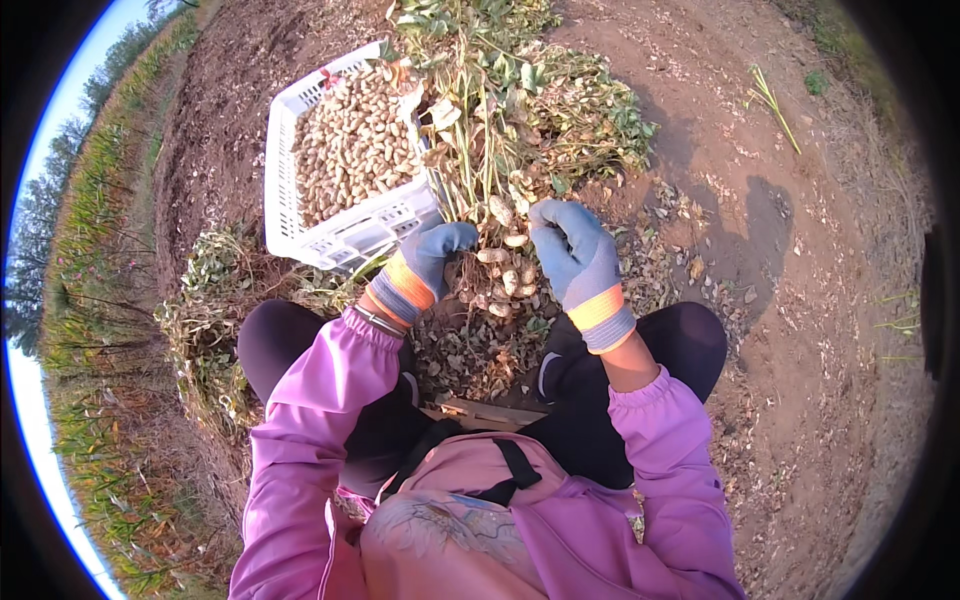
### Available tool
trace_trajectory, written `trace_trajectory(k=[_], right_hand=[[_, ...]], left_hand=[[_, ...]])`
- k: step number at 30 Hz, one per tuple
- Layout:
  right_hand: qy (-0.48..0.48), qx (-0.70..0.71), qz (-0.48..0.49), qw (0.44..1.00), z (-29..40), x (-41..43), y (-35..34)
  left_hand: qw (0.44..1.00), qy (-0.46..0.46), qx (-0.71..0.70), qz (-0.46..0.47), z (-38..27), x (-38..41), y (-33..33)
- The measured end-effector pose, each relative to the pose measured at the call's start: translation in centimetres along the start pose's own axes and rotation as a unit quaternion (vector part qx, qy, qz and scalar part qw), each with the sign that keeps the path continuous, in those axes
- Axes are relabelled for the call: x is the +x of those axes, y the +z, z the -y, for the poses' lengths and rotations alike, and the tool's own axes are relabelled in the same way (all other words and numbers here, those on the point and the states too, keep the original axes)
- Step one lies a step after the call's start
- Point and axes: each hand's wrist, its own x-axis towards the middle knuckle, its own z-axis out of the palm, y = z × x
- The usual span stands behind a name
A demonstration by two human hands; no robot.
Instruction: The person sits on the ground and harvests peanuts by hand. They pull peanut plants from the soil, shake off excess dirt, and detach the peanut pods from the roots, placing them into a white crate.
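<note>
Both my hands wear blue-grey coated work gloves with orange cuff bands. My left hand [429, 259] is curled at the roots of an uprooted peanut plant [471, 161], gripping it from the left. Pale peanut pods [508, 279] hang in a cluster between the two hands. Right of the cluster, my right hand [574, 244] has its thumb and fingers bent towards each other, close to the pods. Whether a pod is between those fingertips is hidden. Beyond my left hand, a white slatted plastic crate [352, 225] holds many picked peanuts [360, 142].
Piled peanut vines [592, 112] lie beyond the hands, and more dried vines [214, 300] lie left of my knee. Leaf litter [480, 345] covers the soil between my legs. A loose green stalk [776, 109] is on bare soil at the right. Tall crops [90, 300] border the left.
</note>
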Motion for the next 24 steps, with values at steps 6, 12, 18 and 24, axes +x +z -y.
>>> trace_trajectory(k=[6, 12, 18, 24], right_hand=[[0.005, -0.040, 0.043, 0.998, 1.1, 0.4, 1.3], [-0.012, -0.095, 0.097, 0.991, 0.7, 0.5, 1.5], [-0.083, -0.183, 0.135, 0.970, 0.8, 0.3, 1.4], [-0.054, -0.143, 0.177, 0.972, 0.8, 0.7, 0.8]], left_hand=[[0.906, -0.236, -0.350, -0.018, -3.6, 1.7, 1.3], [0.885, -0.221, -0.406, -0.053, -4.6, 1.8, 2.4], [0.899, -0.242, -0.354, -0.086, -2.5, 0.7, 2.5], [0.985, 0.080, 0.146, 0.034, -1.4, -0.1, 1.7]])
